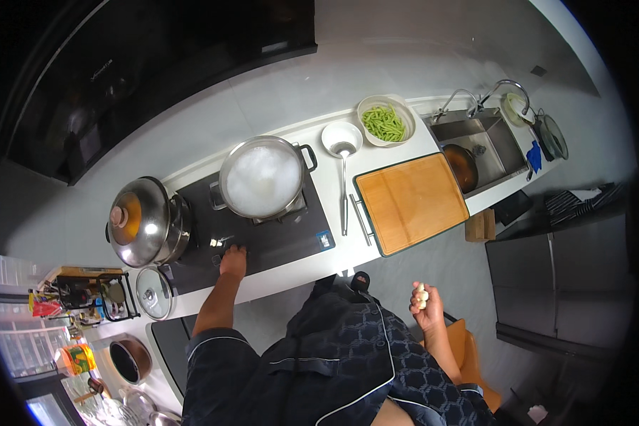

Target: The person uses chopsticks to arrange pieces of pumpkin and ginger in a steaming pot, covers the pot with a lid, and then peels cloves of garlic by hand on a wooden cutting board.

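My left hand (234, 261) rests on the front of the black gas hob (277, 242), its fingertips at the control area; whether it grips a knob cannot be told. Behind it, a wide steel pot (262, 177) full of white foam stands on the burner. My right hand (428, 309) is raised above the floor with its fingers curled around several pale pieces that look like garlic cloves (422, 296). Beyond that hand a wooden cutting board (412, 202) lies on the white counter. A strainer ladle (344, 186) leans in a white bowl (342, 136).
A lidded steel pot (144, 223) stands at the hob's left, with a glass lid (154, 293) nearby. Cut green beans (384, 123) fill a colander (407, 120). The sink (511, 154) holds a dark pan (460, 169). An orange chair (471, 362) stands behind my right arm.
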### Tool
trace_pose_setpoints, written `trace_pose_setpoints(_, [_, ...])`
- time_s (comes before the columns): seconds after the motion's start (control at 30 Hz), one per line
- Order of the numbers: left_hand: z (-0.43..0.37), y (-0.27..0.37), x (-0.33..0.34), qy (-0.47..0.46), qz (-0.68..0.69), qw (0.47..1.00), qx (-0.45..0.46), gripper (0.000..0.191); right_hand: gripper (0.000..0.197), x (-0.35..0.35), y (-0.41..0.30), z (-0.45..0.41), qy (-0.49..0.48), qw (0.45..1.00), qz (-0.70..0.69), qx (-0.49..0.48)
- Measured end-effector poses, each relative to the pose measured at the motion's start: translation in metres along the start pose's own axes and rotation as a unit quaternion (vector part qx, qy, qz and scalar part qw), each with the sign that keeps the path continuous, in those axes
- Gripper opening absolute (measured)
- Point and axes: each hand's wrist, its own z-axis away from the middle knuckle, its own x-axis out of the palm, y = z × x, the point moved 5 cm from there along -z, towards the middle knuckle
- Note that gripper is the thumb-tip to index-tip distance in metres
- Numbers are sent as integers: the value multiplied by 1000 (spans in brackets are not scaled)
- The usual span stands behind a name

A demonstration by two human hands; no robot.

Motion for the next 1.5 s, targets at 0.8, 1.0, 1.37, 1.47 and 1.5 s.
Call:
trace_pose_setpoints(0.8, [-2, 5, 4, -18, 7, 999, -47, 32, 30, 6, -46, -29, -12, 999, 35, 14])
trace_pose_setpoints(1.0, [0, 6, 3, -21, -2, 999, -48, 33, 30, 7, -48, -30, -15, 999, 39, 8])
trace_pose_setpoints(1.37, [-3, 9, -2, -62, -10, 997, -53, 35, 31, 13, -45, -41, -25, 999, 44, 15])
trace_pose_setpoints(1.47, [0, 8, -1, -68, -8, 996, -59, 42, 31, 15, -44, -43, -30, 998, 42, 18])
trace_pose_setpoints(1.5, [1, 10, -2, -63, -7, 996, -60, 47, 31, 15, -44, -43, -29, 999, 42, 17])
